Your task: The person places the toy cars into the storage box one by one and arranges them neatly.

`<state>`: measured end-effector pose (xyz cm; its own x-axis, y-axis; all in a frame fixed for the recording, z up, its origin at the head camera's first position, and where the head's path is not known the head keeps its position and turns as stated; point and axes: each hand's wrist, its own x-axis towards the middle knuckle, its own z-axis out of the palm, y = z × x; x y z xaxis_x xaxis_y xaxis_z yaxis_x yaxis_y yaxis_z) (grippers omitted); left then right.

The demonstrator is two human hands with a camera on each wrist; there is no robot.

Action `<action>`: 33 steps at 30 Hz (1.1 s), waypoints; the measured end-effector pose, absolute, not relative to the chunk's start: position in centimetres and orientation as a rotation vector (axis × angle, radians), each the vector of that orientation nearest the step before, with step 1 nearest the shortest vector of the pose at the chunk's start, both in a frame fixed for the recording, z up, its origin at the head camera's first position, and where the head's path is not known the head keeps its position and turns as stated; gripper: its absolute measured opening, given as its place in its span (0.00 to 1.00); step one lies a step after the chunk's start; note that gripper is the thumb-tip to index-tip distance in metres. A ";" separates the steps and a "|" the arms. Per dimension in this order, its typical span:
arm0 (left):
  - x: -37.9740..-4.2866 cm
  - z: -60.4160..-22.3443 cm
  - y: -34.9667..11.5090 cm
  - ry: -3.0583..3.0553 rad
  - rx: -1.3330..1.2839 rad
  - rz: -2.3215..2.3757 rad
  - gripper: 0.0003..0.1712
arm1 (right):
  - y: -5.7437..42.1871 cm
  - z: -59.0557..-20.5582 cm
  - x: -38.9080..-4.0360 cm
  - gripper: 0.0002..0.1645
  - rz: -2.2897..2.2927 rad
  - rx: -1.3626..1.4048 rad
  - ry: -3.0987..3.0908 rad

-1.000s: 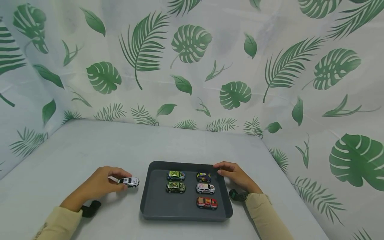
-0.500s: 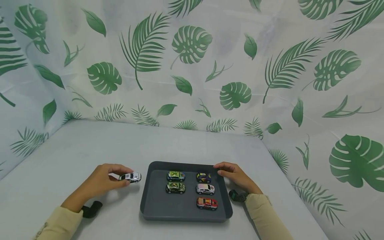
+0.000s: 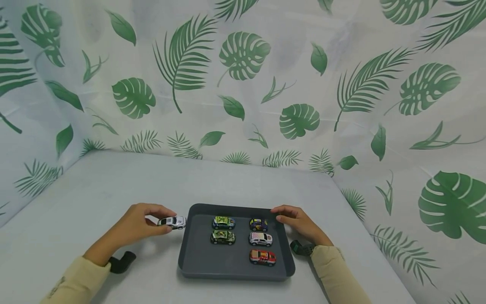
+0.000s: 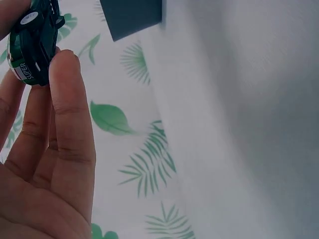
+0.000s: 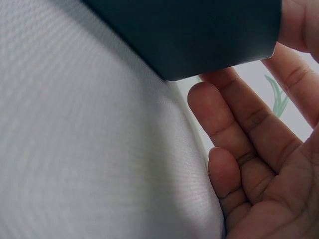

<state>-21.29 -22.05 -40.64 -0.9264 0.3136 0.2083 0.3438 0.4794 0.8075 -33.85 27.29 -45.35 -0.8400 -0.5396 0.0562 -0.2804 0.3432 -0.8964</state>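
In the head view, my left hand (image 3: 139, 223) pinches a white toy car (image 3: 172, 222) between thumb and fingers, above the table. The car's nose is close to the left rim of the grey tray (image 3: 209, 267); whether it touches cannot be told. Its dark underside (image 4: 44, 42) shows in the left wrist view. My right hand (image 3: 301, 223) grips the tray's far right corner, with the tray wall (image 5: 199, 35) beside its fingers in the right wrist view. Inside the tray stand a yellow-green car (image 3: 223, 222), a dark green car (image 3: 222, 237), a purple car (image 3: 259, 224), a white spotted car (image 3: 260, 239) and a red car (image 3: 263, 257).
The tray lies on a white table (image 3: 152, 177). A leaf-printed cloth (image 3: 250, 93) walls off the back and sides. Dark devices are strapped at the left wrist (image 3: 122, 262) and the right wrist (image 3: 301, 248).
My left hand has lifted the white toy car slightly and carried it right, up to the tray's left rim. My right hand and the cars in the tray have stayed put.
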 end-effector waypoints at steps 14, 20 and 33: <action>-21.5 -40.1 -19.9 -2.714 -0.599 -1.429 0.18 | 27.2 -45.4 -33.8 0.21 -1.490 -0.717 2.370; -21.6 -39.8 -19.0 -2.711 -0.658 -1.358 0.18 | 27.2 -45.3 -33.8 0.20 -1.494 -0.708 2.372; -21.7 -39.3 -17.1 -2.736 -0.704 -1.339 0.19 | 27.2 -45.4 -33.9 0.20 -1.502 -0.729 2.357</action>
